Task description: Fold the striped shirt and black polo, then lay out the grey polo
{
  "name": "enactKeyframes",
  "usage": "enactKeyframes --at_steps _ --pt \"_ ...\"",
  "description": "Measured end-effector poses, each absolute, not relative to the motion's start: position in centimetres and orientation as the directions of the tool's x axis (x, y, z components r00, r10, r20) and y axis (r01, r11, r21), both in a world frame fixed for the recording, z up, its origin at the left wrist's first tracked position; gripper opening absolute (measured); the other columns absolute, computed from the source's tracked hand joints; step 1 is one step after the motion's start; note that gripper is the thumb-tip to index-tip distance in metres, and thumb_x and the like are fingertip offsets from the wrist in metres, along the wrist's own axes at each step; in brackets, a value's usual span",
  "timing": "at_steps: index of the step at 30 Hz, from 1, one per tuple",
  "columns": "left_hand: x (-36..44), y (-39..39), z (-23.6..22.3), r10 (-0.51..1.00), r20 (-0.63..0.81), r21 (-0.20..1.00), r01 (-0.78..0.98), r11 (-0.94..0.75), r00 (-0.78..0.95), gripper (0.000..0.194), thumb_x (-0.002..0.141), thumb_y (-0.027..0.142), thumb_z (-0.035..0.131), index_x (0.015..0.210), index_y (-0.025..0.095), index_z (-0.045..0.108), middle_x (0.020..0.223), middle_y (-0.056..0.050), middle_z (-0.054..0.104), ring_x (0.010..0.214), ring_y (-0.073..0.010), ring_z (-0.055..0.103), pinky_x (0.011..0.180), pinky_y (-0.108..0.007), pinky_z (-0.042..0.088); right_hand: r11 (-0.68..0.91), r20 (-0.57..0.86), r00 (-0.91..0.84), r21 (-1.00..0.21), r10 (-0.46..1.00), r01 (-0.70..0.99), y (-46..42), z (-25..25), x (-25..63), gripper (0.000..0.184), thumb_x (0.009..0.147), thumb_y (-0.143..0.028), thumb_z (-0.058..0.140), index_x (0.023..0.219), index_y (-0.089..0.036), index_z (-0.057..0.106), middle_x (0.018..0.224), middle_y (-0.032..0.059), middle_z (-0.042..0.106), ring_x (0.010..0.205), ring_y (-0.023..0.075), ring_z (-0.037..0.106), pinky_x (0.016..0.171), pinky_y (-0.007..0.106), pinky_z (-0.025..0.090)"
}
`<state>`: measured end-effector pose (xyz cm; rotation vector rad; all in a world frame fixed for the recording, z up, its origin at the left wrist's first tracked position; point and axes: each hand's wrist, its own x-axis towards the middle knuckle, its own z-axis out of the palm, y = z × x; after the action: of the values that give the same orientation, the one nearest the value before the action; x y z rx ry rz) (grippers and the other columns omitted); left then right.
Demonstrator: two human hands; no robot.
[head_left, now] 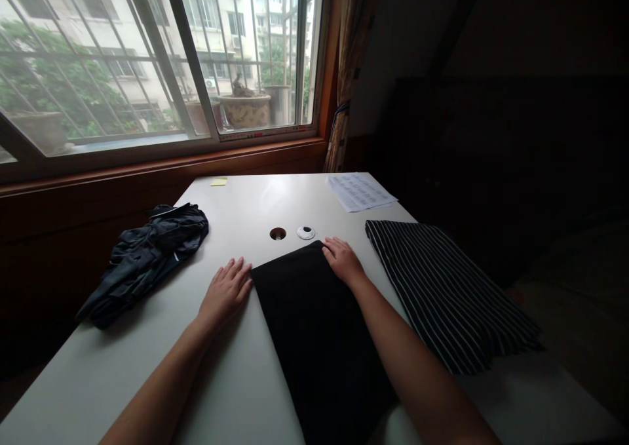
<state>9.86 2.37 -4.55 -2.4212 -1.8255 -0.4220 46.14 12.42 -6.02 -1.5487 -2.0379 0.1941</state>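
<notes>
A black folded cloth [314, 333] lies flat and lengthwise on the white table [240, 215], its near end running out of the bottom of the view. Beside its far left corner rests my left hand [227, 290], palm down, fingers stretched out and fingertips close to the cloth's edge. At the far right corner my right hand [343, 260] lies with its fingers extended, fingertips touching the cloth. Neither hand grips anything that I can see. Whether the cloth is a garment cannot be made out.
A crumpled dark garment [152, 258] lies at the left edge. On the right is a striped black cloth [442, 288], folded. Printed papers [361, 191] and a yellow note [219, 181] lie at the back. A round hole [278, 234] and its white cover [305, 232] are ahead.
</notes>
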Motion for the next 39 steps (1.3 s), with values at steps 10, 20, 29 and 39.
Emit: enactKeyframes --at_steps 10,20,29,39 --pt "9.83 2.39 -4.4 0.929 0.261 0.108 0.948 -0.298 0.263 0.047 0.101 0.041 0.042 0.145 0.025 0.052 0.156 -0.009 0.047 0.147 -0.0308 0.037 0.118 -0.054 0.033 0.349 0.378 -0.191 -0.413 0.906 0.841 12.39 -5.85 46.3 0.035 0.099 -0.034 0.047 0.122 -0.021 0.071 0.136 0.0077 0.065 0.135 0.0262 0.052 0.118 0.046 0.034" --pt "9.46 2.64 -4.5 0.921 0.283 0.16 0.933 -0.321 0.268 0.043 0.1 0.043 0.043 0.137 0.028 0.058 0.15 -0.007 0.054 0.145 -0.0302 0.04 0.118 -0.052 0.033 0.361 0.392 -0.195 -0.411 0.899 0.837 12.44 -5.9 46.35 0.035 0.099 -0.033 0.047 0.121 -0.02 0.071 0.135 0.0082 0.066 0.133 0.0258 0.053 0.118 0.045 0.035" --pt "9.64 2.57 -4.1 0.918 0.295 0.206 0.92 -0.333 0.266 0.039 0.103 0.042 0.039 0.13 0.027 0.062 0.144 -0.005 0.059 0.143 -0.0277 0.043 0.118 -0.051 0.033 0.36 0.397 -0.19 -0.413 0.898 0.836 12.48 -6.0 46.33 0.035 0.099 -0.034 0.047 0.121 -0.02 0.071 0.135 0.0077 0.066 0.133 0.0254 0.053 0.118 0.045 0.035" --pt "9.53 2.75 -4.04 0.919 0.294 0.236 0.912 -0.335 0.262 0.039 0.103 0.043 0.037 0.125 0.027 0.064 0.141 -0.006 0.061 0.141 -0.0279 0.045 0.117 -0.051 0.035 0.359 0.391 -0.192 -0.415 0.9 0.836 12.32 -5.81 46.25 0.036 0.099 -0.034 0.047 0.123 -0.022 0.071 0.135 0.008 0.066 0.133 0.0262 0.053 0.118 0.046 0.035"
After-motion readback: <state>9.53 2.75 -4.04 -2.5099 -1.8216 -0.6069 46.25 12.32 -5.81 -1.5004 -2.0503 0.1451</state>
